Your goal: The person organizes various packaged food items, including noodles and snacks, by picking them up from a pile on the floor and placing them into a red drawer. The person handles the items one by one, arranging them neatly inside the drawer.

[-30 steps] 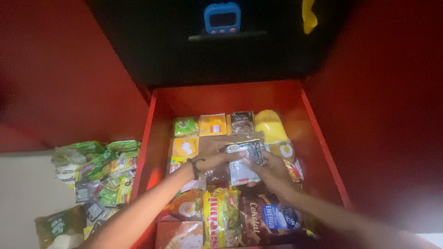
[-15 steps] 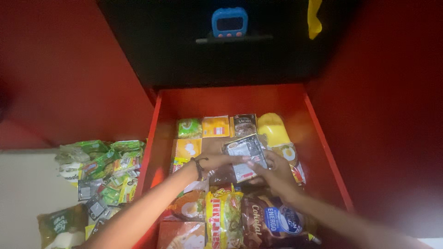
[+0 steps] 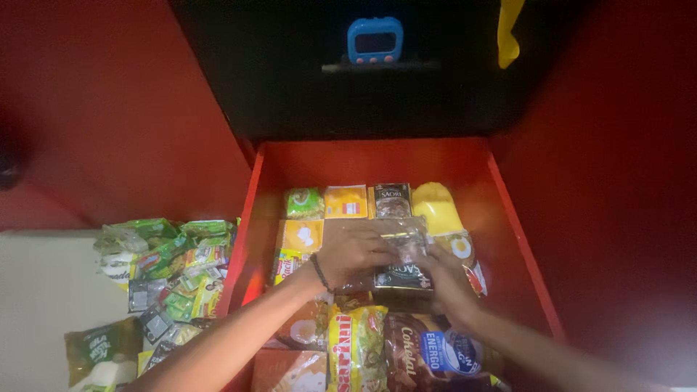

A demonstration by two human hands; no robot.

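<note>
Nearest the camera, large packets lay at the front of the red drawer [image 3: 517, 239]: a yellow noodle packet [image 3: 357, 347] and a brown drink-powder bag [image 3: 428, 352], both overlapping the rows behind them. Just beyond, both forearms reached in. The left hand [image 3: 353, 250], with a dark band at the wrist, lay palm-down on a clear-wrapped sachet bundle [image 3: 401, 236], fingers spread narrow over its top. The right hand [image 3: 444, 279] closed on the bundle's near right edge, above a dark brown sachet [image 3: 404, 277]. The bundle sat in the middle of the drawer, touching the packets on every side.

Risk 1: the glossy wrap appeared slippery; a loose two-hand grip could have let the bundle slide and scatter the rows.

Risk 2: the packing looked tight; pressing down could have crushed or buckled the soft sachets beneath.

Farther back stood a green sachet [image 3: 304, 204], an orange sachet [image 3: 345, 201] and a yellow pouch [image 3: 437, 207]. A push rearward could have tipped these out of line.

Left of the drawer, a loose heap of green sachets [image 3: 170, 258] lay on the counter [image 3: 43, 305], near enough for an elbow to disturb it. A blue timer [image 3: 375, 40] sat above, well apart.
</note>
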